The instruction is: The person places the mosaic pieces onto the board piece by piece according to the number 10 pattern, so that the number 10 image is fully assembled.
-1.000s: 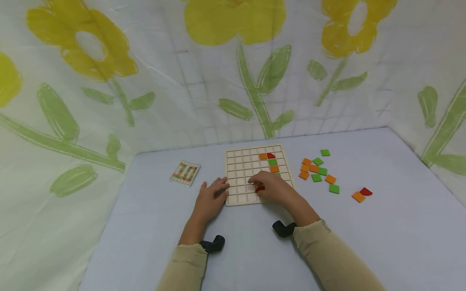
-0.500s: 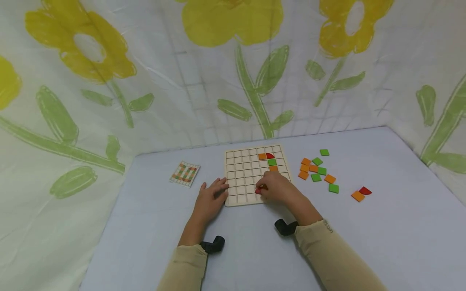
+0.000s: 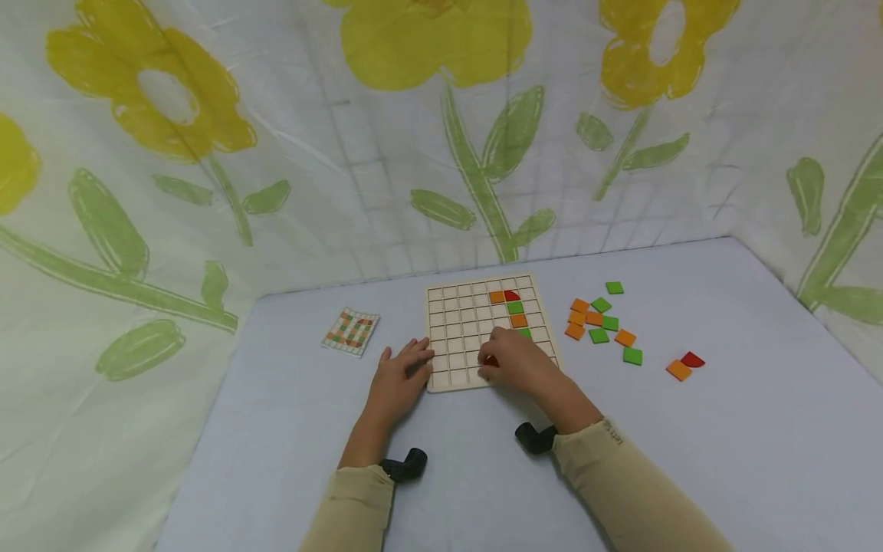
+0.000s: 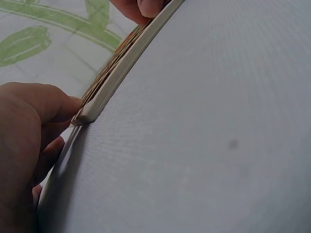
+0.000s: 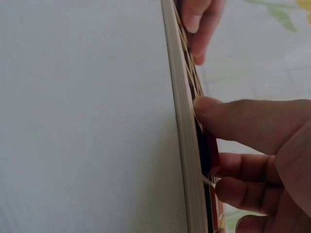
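A pale wooden grid board (image 3: pixel 451 323) lies on the table. My right hand (image 3: pixel 524 366) is over its lower right part, where thumb and fingers pinch a red tile (image 5: pixel 212 150) at the board's surface. The hand partly hides this tile in the head view. My left hand (image 3: pixel 402 382) rests at the board's left edge, its fingers extended and touching the lower left side. Further up the grid sit an orange tile (image 3: pixel 497 297), a red rounded tile (image 3: pixel 511 295) and a column of green (image 3: pixel 515 307) and orange (image 3: pixel 518 320) squares.
Loose orange tiles (image 3: pixel 575 332) and green tiles (image 3: pixel 599 336) are scattered right of the board. Farther right lie an orange square (image 3: pixel 679 370) and a red rounded tile (image 3: pixel 693 359). A printed pattern card (image 3: pixel 351 332) lies to the left. A flowered cloth (image 3: pixel 386 169) stands behind.
My right hand shifted slightly right, then back left, staying around the red tile. A green tile it had covered half a second ago shows again. The left hand stays in place.
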Demonstrator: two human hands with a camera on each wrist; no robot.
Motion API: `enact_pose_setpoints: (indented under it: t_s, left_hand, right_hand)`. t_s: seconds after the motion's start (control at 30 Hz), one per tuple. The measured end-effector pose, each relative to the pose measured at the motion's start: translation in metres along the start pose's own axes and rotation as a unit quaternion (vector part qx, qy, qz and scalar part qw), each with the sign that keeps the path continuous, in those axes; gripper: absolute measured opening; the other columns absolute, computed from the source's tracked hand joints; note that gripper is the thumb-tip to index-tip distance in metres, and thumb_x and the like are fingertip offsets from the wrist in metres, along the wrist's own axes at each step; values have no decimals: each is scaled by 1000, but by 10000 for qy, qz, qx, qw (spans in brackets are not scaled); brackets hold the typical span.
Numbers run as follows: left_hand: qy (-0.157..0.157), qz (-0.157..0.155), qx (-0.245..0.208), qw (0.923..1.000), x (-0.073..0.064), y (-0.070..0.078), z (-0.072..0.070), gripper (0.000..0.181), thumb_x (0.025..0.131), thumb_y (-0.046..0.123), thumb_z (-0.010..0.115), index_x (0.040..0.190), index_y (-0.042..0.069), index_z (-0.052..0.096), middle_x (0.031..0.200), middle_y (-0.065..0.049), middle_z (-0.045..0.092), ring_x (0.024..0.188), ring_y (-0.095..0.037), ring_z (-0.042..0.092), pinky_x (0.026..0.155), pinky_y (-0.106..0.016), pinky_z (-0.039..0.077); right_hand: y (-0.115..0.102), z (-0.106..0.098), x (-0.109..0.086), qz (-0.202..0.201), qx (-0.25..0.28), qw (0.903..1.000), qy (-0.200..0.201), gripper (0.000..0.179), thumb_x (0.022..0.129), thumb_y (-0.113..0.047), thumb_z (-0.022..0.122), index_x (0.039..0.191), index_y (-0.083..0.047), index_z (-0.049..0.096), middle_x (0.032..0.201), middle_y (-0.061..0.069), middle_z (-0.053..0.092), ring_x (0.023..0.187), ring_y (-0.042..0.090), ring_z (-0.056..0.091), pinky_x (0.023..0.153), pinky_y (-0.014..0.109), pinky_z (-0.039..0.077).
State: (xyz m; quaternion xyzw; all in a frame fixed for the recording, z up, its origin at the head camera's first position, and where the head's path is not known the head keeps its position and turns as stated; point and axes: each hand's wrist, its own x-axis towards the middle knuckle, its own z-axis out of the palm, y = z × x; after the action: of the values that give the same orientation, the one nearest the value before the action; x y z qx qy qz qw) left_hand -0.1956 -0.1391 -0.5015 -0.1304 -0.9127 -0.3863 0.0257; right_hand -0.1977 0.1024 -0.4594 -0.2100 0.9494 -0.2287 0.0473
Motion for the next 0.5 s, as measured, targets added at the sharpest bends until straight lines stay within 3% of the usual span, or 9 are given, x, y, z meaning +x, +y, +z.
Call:
enact_pose_setpoints:
  t_s: [0.13, 0.33, 0.5]
  left_hand:
    - [-4, -14, -14, 10000, 0, 0, 0, 27, 96, 22, 63, 121, 14, 70, 144, 3, 55, 141, -17, 43, 124, -52, 8]
    - [12, -6, 7, 10000, 1, -1, 1, 27, 96, 23, 63, 121, 14, 70, 144, 3, 55, 140, -18, 44, 124, -52, 8]
    - [13, 20, -3, 10000, 0, -1, 1, 27, 96, 23, 63, 121, 15, 70, 144, 3, 55, 140, -18, 44, 124, -52, 8]
  right_hand:
    - [-5, 2, 1, -72, -115, 9998, 135, 4, 85, -13, 75, 89, -13, 75, 82, -2, 56, 74, 14, 49, 66, 27, 47]
    - [-8, 2, -1, -258, -54, 9993, 276, 23, 84, 0, 69, 101, -13, 74, 91, 0, 62, 77, 14, 51, 70, 27, 48]
    - [-3, 2, -2, -37, 357, 9990, 247, 37, 83, 8, 64, 111, -13, 71, 104, 0, 61, 84, 15, 53, 75, 28, 50]
